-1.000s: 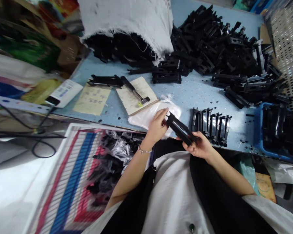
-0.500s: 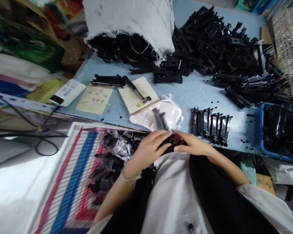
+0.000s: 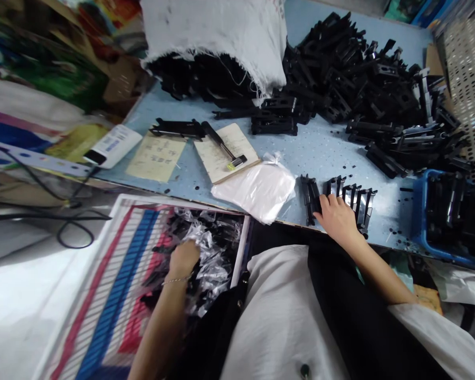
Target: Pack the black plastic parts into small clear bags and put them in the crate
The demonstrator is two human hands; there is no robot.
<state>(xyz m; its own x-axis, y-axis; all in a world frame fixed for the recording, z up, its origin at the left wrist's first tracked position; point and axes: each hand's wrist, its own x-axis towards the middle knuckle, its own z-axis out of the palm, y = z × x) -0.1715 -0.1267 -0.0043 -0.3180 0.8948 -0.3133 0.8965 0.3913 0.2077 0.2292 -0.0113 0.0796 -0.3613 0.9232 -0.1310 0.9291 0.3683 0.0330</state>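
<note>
My right hand is at the row of black clip-like parts near the bench's front edge. Its thumb and fingers are closed around a long black part at the row's left end. My left hand is low over the striped bin at my left, back of the hand up, with its fingers hidden and slightly blurred. Around it lie black parts in clear plastic bags. A stack of clear plastic bags lies at the bench edge between the hands.
A large heap of black parts covers the back right. A white woven sack spills more. A hammer-like tool rests on a notepad. A blue basket of parts stands right; the striped bin stands left.
My hands have parted from in front of the bag stack. The left went down into the bin, the right to the row. Black parts at the row's left end have shifted left.
</note>
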